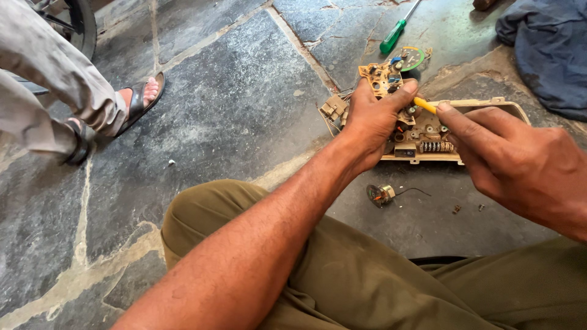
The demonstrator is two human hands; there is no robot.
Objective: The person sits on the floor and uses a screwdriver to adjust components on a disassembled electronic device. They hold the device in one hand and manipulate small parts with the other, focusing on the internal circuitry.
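Two hands: left hand point(373, 119), right hand point(513, 159). One beige instrument housing point(483, 102), frame centre right. One yellow tool point(425, 105). One green screwdriver point(397, 29), top. One small motor point(380, 194). One blue cloth point(550, 49), upper right. Two sandals point(143, 101), upper left.

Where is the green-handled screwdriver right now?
In the head view, the green-handled screwdriver lies on the stone floor at upper right, beyond the instrument panel.

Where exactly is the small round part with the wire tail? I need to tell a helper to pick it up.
Start at the beige housing that the left hand and right hand work on. On the stone floor just in front of it, by the olive trouser leg, lies the small round part. Unlike the tiny screws nearby, it trails a thin dark wire.
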